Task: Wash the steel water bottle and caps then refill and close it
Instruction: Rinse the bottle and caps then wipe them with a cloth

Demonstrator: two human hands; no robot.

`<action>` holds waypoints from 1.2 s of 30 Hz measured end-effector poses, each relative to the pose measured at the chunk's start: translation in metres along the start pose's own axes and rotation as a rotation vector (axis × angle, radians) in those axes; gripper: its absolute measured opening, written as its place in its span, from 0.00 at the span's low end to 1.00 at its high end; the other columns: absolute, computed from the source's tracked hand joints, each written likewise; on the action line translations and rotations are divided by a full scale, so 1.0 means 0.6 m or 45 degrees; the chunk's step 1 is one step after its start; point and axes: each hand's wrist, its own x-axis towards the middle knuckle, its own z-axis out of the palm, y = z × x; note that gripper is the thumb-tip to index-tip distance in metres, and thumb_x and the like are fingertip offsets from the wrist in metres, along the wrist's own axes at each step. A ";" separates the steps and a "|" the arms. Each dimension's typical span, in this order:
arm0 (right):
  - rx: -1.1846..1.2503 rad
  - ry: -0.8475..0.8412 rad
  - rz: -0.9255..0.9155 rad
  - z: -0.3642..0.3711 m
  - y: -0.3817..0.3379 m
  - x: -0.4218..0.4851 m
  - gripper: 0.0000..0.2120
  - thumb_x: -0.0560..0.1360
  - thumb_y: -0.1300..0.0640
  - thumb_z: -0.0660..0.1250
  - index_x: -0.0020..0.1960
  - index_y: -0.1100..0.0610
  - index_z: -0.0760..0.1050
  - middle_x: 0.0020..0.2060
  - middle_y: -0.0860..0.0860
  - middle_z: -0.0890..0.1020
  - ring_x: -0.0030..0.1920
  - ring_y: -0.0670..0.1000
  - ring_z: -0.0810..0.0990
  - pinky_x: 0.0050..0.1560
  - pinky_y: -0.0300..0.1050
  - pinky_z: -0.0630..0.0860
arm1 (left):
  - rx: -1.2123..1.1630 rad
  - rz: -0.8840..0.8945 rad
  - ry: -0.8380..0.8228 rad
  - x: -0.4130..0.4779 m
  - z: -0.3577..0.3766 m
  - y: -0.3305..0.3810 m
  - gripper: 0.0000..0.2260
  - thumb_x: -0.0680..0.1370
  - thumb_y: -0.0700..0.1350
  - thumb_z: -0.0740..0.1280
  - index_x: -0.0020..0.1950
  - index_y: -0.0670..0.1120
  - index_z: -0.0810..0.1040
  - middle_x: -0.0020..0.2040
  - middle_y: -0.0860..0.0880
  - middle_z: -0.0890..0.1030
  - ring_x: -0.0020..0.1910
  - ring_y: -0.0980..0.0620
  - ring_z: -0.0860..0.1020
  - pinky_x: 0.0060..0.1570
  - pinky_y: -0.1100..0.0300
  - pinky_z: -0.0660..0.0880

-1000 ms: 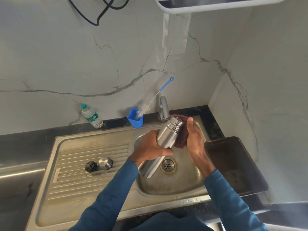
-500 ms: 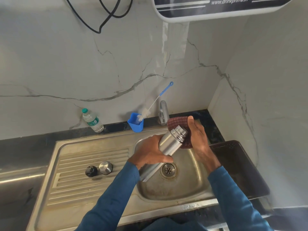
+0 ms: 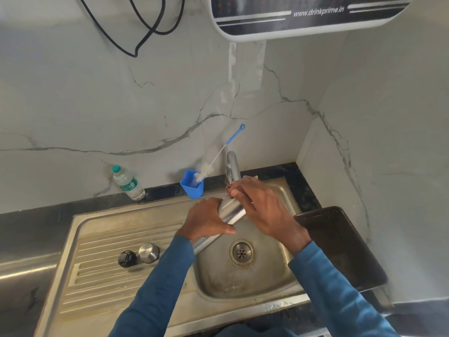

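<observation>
The steel water bottle (image 3: pixel 229 212) lies tilted over the sink basin (image 3: pixel 243 285), its neck pointing up towards the tap (image 3: pixel 232 166). My left hand (image 3: pixel 206 221) grips its body from the left. My right hand (image 3: pixel 262 207) wraps over its upper part and neck, holding a dark red scrub cloth (image 3: pixel 228 188) of which only a small edge shows. The bottle's mouth is hidden under that hand. On the ribbed drainboard (image 3: pixel 102 276) sit a steel cap (image 3: pixel 148 251) and a black inner cap (image 3: pixel 126 258), side by side.
A blue cup (image 3: pixel 192 187) with a bottle brush (image 3: pixel 218 156) stands behind the sink. A small plastic water bottle (image 3: pixel 127 183) stands at the wall. A dark tray (image 3: pixel 340 244) lies right of the basin. A water purifier (image 3: pixel 303 15) hangs overhead.
My right hand has turned over the bottle's neck, covering it and most of the cloth. The bottle stays over the basin in my left hand. The view has tilted up a little.
</observation>
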 end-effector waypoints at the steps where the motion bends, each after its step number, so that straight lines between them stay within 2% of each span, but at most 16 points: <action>1: 0.001 0.013 -0.005 0.006 0.003 -0.006 0.14 0.88 0.51 0.59 0.62 0.56 0.80 0.59 0.50 0.83 0.63 0.50 0.80 0.64 0.51 0.79 | -0.022 -0.025 0.001 0.001 0.001 -0.001 0.24 0.64 0.60 0.79 0.52 0.49 0.78 0.45 0.54 0.81 0.44 0.52 0.80 0.48 0.53 0.79; 4: 0.002 0.019 0.034 0.031 0.012 -0.029 0.16 0.88 0.53 0.59 0.72 0.56 0.77 0.74 0.51 0.76 0.81 0.51 0.64 0.79 0.48 0.67 | -0.177 -0.127 -0.051 0.004 0.010 -0.005 0.24 0.65 0.56 0.81 0.54 0.49 0.78 0.47 0.53 0.80 0.47 0.53 0.80 0.49 0.54 0.80; 6: 0.067 0.057 0.068 0.047 0.015 -0.041 0.17 0.88 0.55 0.60 0.75 0.54 0.76 0.78 0.50 0.72 0.84 0.50 0.56 0.81 0.45 0.61 | -0.294 -0.174 -0.077 0.008 0.022 -0.006 0.21 0.64 0.54 0.82 0.51 0.50 0.78 0.46 0.51 0.82 0.45 0.52 0.81 0.49 0.53 0.81; 9: 0.231 0.208 0.175 0.069 0.009 -0.051 0.19 0.87 0.59 0.61 0.78 0.54 0.73 0.81 0.49 0.67 0.85 0.51 0.52 0.82 0.44 0.61 | -0.471 -0.186 -0.046 0.009 0.038 0.003 0.17 0.60 0.57 0.81 0.43 0.52 0.83 0.40 0.51 0.86 0.41 0.50 0.86 0.50 0.45 0.84; 11: 0.345 0.362 0.216 0.083 0.003 -0.055 0.21 0.87 0.61 0.61 0.79 0.55 0.71 0.81 0.49 0.67 0.85 0.51 0.54 0.81 0.44 0.61 | -0.546 -0.163 -0.003 0.011 0.049 0.013 0.18 0.59 0.63 0.79 0.41 0.55 0.84 0.37 0.54 0.87 0.39 0.51 0.86 0.49 0.45 0.85; 13: 0.369 0.538 0.266 0.092 0.005 -0.057 0.22 0.86 0.63 0.62 0.80 0.58 0.69 0.78 0.50 0.71 0.82 0.46 0.63 0.78 0.41 0.66 | -0.544 -0.139 0.020 0.010 0.056 0.023 0.17 0.60 0.66 0.79 0.42 0.58 0.84 0.37 0.56 0.86 0.37 0.54 0.86 0.45 0.50 0.85; 14: 0.359 0.615 0.324 0.090 0.009 -0.053 0.22 0.86 0.63 0.63 0.79 0.59 0.70 0.75 0.50 0.76 0.76 0.40 0.71 0.73 0.37 0.72 | -0.563 -0.121 0.023 0.006 0.056 0.029 0.16 0.62 0.64 0.80 0.42 0.57 0.83 0.38 0.56 0.86 0.37 0.56 0.85 0.43 0.55 0.84; 16: 0.351 0.689 0.507 0.078 0.013 -0.043 0.19 0.86 0.60 0.63 0.77 0.59 0.73 0.60 0.47 0.84 0.55 0.28 0.80 0.53 0.30 0.78 | -0.601 -0.104 0.044 0.000 0.056 0.034 0.12 0.66 0.53 0.82 0.43 0.56 0.82 0.39 0.54 0.86 0.35 0.60 0.84 0.38 0.66 0.79; 18: 0.398 0.654 0.617 0.063 0.013 -0.033 0.17 0.87 0.57 0.61 0.74 0.58 0.77 0.48 0.42 0.83 0.45 0.29 0.80 0.44 0.26 0.74 | -0.621 -0.073 0.058 0.000 0.057 0.032 0.14 0.67 0.47 0.82 0.45 0.57 0.80 0.40 0.54 0.86 0.35 0.61 0.83 0.34 0.73 0.75; 20: 0.438 0.629 0.599 0.056 0.006 -0.033 0.16 0.88 0.57 0.60 0.72 0.58 0.78 0.47 0.41 0.82 0.45 0.29 0.81 0.42 0.25 0.74 | -0.655 -0.053 0.077 -0.001 0.054 0.030 0.15 0.66 0.49 0.83 0.46 0.58 0.81 0.40 0.55 0.86 0.36 0.61 0.83 0.38 0.70 0.79; 22: 0.442 0.605 0.564 0.056 -0.008 -0.038 0.16 0.87 0.54 0.60 0.70 0.59 0.78 0.47 0.41 0.83 0.44 0.29 0.81 0.41 0.30 0.77 | -0.678 -0.057 0.116 0.002 0.051 0.023 0.18 0.63 0.60 0.82 0.47 0.60 0.81 0.41 0.59 0.86 0.39 0.62 0.84 0.44 0.62 0.83; 23: 0.434 0.603 0.557 0.058 -0.013 -0.040 0.16 0.87 0.53 0.60 0.69 0.60 0.79 0.46 0.41 0.82 0.43 0.30 0.81 0.40 0.32 0.77 | -0.677 -0.056 0.125 0.000 0.048 0.021 0.19 0.62 0.63 0.82 0.48 0.61 0.81 0.42 0.61 0.86 0.40 0.63 0.84 0.45 0.62 0.83; 27: 0.546 0.635 0.708 0.062 -0.005 -0.033 0.13 0.88 0.56 0.58 0.61 0.59 0.81 0.43 0.42 0.83 0.40 0.39 0.83 0.37 0.31 0.76 | -0.648 -0.011 0.083 -0.016 0.051 0.029 0.17 0.66 0.48 0.84 0.47 0.59 0.80 0.41 0.56 0.86 0.38 0.62 0.84 0.37 0.72 0.76; 29: 0.625 0.627 0.729 0.060 -0.003 -0.031 0.14 0.88 0.57 0.57 0.59 0.59 0.81 0.42 0.44 0.84 0.40 0.42 0.83 0.37 0.31 0.77 | -0.654 0.000 0.078 -0.021 0.048 0.031 0.17 0.65 0.49 0.84 0.47 0.59 0.80 0.42 0.56 0.85 0.38 0.64 0.83 0.38 0.73 0.77; 32: 0.649 0.578 0.651 0.055 -0.011 -0.040 0.13 0.88 0.58 0.58 0.55 0.60 0.80 0.40 0.45 0.81 0.38 0.37 0.82 0.35 0.31 0.77 | -0.666 -0.044 0.114 -0.014 0.038 0.017 0.21 0.61 0.60 0.83 0.49 0.61 0.81 0.43 0.59 0.86 0.41 0.63 0.84 0.50 0.59 0.83; 36: 0.855 0.599 0.712 0.052 -0.001 -0.041 0.14 0.88 0.57 0.57 0.54 0.59 0.81 0.42 0.47 0.82 0.41 0.46 0.83 0.39 0.36 0.80 | -0.564 -0.033 0.032 -0.020 0.036 0.010 0.22 0.58 0.61 0.81 0.49 0.61 0.81 0.42 0.60 0.85 0.42 0.58 0.85 0.52 0.49 0.85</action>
